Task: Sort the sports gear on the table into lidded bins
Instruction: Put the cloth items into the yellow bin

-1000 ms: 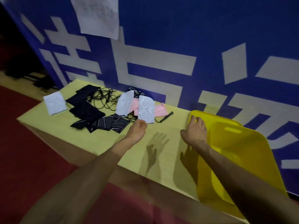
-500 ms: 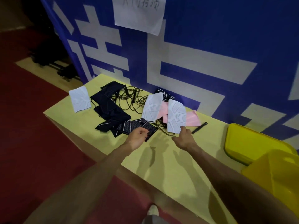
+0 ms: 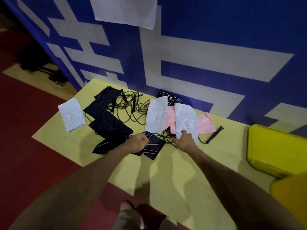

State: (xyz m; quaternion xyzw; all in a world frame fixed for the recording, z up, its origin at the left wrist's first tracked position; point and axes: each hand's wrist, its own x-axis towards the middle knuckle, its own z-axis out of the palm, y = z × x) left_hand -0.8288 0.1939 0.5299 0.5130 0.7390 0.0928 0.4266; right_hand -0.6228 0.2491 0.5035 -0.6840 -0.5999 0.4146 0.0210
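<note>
Sports gear [image 3: 106, 113] lies heaped on the far half of the table [image 3: 232, 146], against a blue wall [image 3: 216, 22]. The right hand [image 3: 184, 142] grasps the near end of a white sleeve [image 3: 186, 120], its fingers [image 3: 182, 132] bent onto the cloth. At 9 o'clock from it the left hand [image 3: 137, 143] is curled above a mesh sleeve [image 3: 153, 147]; whether it holds anything cannot be told. The white sleeve lies over pink bands [image 3: 205, 124], which reach out at its 3 o'clock. A second white sleeve [image 3: 157, 115] lies at 11 o'clock from the right hand, just beside the first. Black sleeves [image 3: 108, 125] spread at 10 o'clock from the left hand, with a tangled rope [image 3: 132, 112] beyond them at 12. A third white sleeve [image 3: 72, 115] lies apart at 9 o'clock, near the table's edge. A rope handle [image 3: 214, 135] lies at 3 o'clock from the right hand, and farther that way stands a yellow bin [image 3: 274, 146]. A paper sheet [image 3: 126, 10] hangs on the wall at 12. A shoe [image 3: 126, 216] shows at 6.
</note>
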